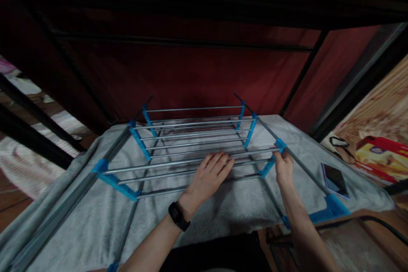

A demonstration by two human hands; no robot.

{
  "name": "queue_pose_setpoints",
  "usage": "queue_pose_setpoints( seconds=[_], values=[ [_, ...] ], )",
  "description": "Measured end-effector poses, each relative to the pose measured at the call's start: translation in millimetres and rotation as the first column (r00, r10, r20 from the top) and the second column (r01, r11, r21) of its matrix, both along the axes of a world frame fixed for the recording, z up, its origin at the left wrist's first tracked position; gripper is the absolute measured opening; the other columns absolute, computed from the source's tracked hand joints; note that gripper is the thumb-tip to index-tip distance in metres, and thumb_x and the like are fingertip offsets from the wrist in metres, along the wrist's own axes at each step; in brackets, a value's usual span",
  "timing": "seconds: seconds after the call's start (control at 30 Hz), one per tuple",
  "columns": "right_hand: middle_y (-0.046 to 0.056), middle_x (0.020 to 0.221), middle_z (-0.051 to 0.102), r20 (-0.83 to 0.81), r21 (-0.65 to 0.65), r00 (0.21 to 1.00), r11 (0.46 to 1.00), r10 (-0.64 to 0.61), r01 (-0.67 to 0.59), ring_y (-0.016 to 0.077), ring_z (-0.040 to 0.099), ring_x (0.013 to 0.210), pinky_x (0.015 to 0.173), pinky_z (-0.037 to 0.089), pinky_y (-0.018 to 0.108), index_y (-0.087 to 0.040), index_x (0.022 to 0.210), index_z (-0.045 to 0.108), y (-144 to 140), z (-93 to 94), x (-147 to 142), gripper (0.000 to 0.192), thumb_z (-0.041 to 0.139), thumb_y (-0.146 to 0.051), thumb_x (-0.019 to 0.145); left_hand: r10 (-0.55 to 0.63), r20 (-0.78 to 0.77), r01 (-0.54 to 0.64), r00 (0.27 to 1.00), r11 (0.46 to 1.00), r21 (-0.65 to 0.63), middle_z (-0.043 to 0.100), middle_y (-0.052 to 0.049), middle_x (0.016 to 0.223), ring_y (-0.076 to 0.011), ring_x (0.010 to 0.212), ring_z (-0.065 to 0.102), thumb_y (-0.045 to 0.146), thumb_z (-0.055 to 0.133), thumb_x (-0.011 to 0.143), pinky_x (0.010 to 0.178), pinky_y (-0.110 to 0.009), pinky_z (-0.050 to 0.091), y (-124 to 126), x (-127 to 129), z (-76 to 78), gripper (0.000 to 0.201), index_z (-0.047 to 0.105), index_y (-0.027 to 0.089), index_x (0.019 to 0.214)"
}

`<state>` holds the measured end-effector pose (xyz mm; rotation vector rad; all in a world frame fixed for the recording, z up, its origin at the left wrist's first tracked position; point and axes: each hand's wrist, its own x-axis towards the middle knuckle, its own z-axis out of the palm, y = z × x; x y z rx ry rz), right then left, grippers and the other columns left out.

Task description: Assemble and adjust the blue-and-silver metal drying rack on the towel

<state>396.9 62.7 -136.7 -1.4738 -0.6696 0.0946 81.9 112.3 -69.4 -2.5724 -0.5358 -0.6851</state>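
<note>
A rack of grey metal tubes [127, 166] joined by blue plastic brackets [117, 186] lies on a grey blanket [242, 208], its several tiers stretching away from me. My left hand [213, 173], with a black watch [179, 216] on the wrist, rests palm down across the nearest tier's rods, fingers stretched out. At that tier's right end, my right hand [283, 166] pinches the top rod [251, 152] close to a blue bracket [280, 144]. Its fingertips are partly hidden behind the rod.
A phone [335, 180] lies on the blanket to the right, near another blue bracket [331, 208]. Farther right is a red and yellow package [382, 157]. Dark frame bars [302, 72] and a red panel [197, 72] stand behind the rack. Black bars [35, 114] cross the left side.
</note>
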Motion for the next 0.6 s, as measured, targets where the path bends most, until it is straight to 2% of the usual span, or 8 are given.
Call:
queue_pose_setpoints(
  seconds=[0.1,0.2,0.27,0.4,0.5,0.6],
  values=[
    [0.001,0.082,0.067,-0.102,-0.032,0.995,0.999,0.013,-0.016,0.0205,0.061,0.08,0.08,0.047,0.036,-0.019,0.091,0.069,3.5,-7.7,6.3,0.033,0.065,-0.044,0.071,0.068,-0.017,-0.068,0.998,0.997,-0.036,0.06,-0.011,0.138,-0.0225,0.125,0.055,0.009,0.043,0.097,0.109,-0.04,0.041,1.4,-1.7,2.7,0.05,0.048,0.019,0.145],
    [-0.002,0.067,0.059,-0.132,-0.056,0.991,0.998,-0.009,0.001,0.0167,0.054,0.066,0.066,0.044,0.032,-0.018,0.084,0.068,5.7,-11.0,6.7,0.028,0.066,-0.041,0.068,0.095,-0.072,-0.101,0.993,0.992,-0.075,0.063,-0.01,0.129,-0.0191,0.109,0.062,0.012,0.043,0.099,0.096,-0.034,0.047,5.0,5.5,12.6,0.045,0.047,0.018,0.143],
    [-0.002,0.068,0.06,-0.146,-0.04,0.989,0.999,-0.005,-0.001,0.0157,0.054,0.064,0.063,0.043,0.03,-0.017,0.084,0.069,6.3,-7.9,5.5,0.028,0.067,-0.04,0.067,0.073,-0.106,-0.083,0.992,0.992,-0.093,0.064,-0.01,0.125,-0.0179,0.104,0.063,0.013,0.042,0.1,0.091,-0.032,0.048,7.1,14.0,19.4,0.042,0.047,0.017,0.141],
    [0.001,0.082,0.066,-0.141,-0.005,0.99,1.0,0.007,-0.008,0.0154,0.059,0.066,0.061,0.044,0.029,-0.018,0.093,0.071,8.2,3.8,3.5,0.035,0.068,-0.04,0.067,0.021,-0.122,-0.036,0.992,0.991,-0.126,0.066,-0.011,0.118,-0.0172,0.101,0.065,0.012,0.04,0.101,0.084,-0.031,0.05,11.2,32.4,25.9,0.038,0.047,0.013,0.138],
    [0.0,0.076,0.064,-0.104,0.015,0.995,1.0,-0.006,0.008,0.0137,0.054,0.061,0.058,0.042,0.029,-0.017,0.091,0.071,11.7,5.0,4.8,0.033,0.068,-0.041,0.068,0.013,-0.119,-0.031,0.993,0.988,-0.151,0.068,-0.011,0.108,-0.0178,0.095,0.067,0.013,0.04,0.101,0.079,-0.031,0.051,14.1,44.6,25.9,0.03,0.052,0.012,0.129],
    [0.001,0.073,0.063,-0.079,0.013,0.995,0.998,-0.059,0.06,0.0142,0.052,0.059,0.055,0.041,0.03,-0.017,0.087,0.07,15.0,-1.5,7.2,0.033,0.068,-0.045,0.069,-0.006,-0.126,-0.014,0.992,0.987,-0.159,0.068,-0.011,0.102,-0.0185,0.092,0.068,0.012,0.04,0.1,0.076,-0.031,0.052,14.2,57.8,25.1,0.024,0.054,0.012,0.119]
  ],
)
